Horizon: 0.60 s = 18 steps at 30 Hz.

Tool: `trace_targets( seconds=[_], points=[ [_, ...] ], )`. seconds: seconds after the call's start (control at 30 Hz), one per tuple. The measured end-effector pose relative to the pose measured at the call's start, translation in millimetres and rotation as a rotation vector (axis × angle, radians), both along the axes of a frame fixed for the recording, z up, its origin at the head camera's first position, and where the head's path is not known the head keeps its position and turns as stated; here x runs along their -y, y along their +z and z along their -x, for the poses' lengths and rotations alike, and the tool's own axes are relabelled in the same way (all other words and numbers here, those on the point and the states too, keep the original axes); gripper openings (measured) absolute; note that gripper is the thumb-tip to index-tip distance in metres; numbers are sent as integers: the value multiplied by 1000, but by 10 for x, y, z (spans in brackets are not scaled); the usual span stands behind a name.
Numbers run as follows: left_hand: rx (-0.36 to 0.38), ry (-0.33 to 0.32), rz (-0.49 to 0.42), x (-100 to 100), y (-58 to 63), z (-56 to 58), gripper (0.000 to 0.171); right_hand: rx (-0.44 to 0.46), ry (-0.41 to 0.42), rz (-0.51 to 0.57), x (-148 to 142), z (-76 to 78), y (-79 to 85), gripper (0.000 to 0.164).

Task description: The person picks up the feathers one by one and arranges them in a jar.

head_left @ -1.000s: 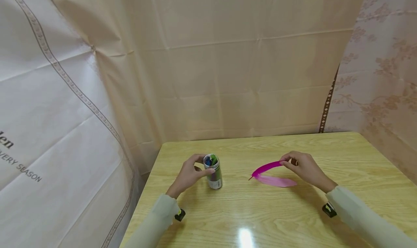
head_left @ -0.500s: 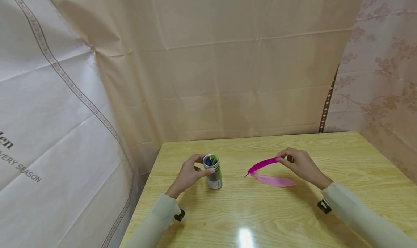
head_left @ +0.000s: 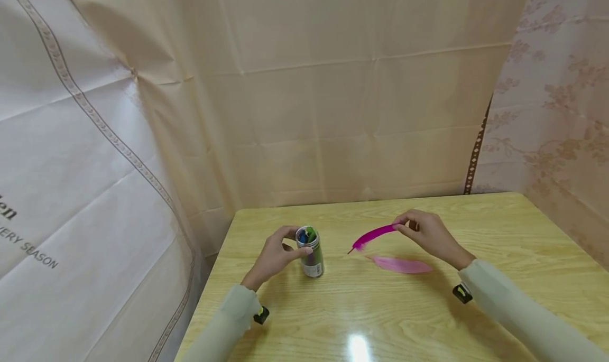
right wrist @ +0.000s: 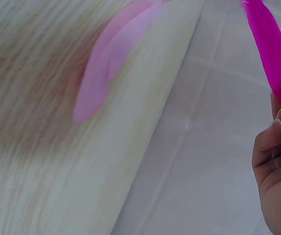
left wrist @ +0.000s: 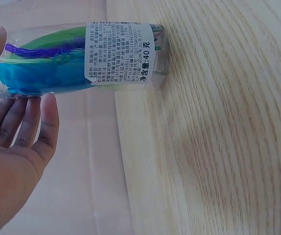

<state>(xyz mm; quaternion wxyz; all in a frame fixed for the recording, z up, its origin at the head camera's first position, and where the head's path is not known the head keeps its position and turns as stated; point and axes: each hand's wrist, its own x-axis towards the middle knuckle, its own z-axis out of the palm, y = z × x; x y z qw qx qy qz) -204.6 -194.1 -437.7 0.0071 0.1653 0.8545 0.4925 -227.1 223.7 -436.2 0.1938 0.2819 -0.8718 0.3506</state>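
Observation:
A clear jar [head_left: 312, 256] stands upright on the table, with a printed white label [left wrist: 118, 54] on its side. Blue, green and purple feathers [left wrist: 47, 78] fill it. My left hand [head_left: 275, 253] holds the jar near its mouth, thumb on one side and fingers on the other. To the right, my right hand [head_left: 430, 235] pinches a magenta feather [head_left: 373, 236] by its tip, above the table, its quill pointing left toward the jar. A light pink feather [head_left: 402, 265] lies on the table below it, apart from both hands.
The wood-grain table [head_left: 404, 319] reaches back to a beige cloth [head_left: 304, 113]. Another cloth with printed lettering [head_left: 71, 219] hangs at the left, and a flowered one [head_left: 561, 129] at the right.
My right hand has moved left and slightly away from me with the magenta feather, whose quill has come apart from the pink feather and closer to the jar. My left hand stays on the jar.

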Motion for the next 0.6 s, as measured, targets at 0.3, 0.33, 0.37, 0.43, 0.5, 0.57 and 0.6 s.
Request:
trace_targets(
  seconds=[0.3,0.33,0.37,0.43,0.5,0.57,0.6],
  points=[
    [-7,1,7,-4,2,2,54,-15,24,6,103,40,64,9],
    [-6,0,7,-3,1,2,54,-15,27,7,111,42,70,9],
    [-6,0,8,-3,0,2,54,-15,30,9,119,44,76,9],
    [-6,0,9,-2,-2,2,54,-23,32,8,133,51,86,9],
    [-7,-1,11,-1,-4,3,54,-31,32,9,148,58,99,9],
    [-7,-2,11,-1,-7,3,54,-35,34,11,163,62,113,9],
    [-6,-2,11,0,-8,3,54,-37,34,12,171,63,122,9]
  ],
)
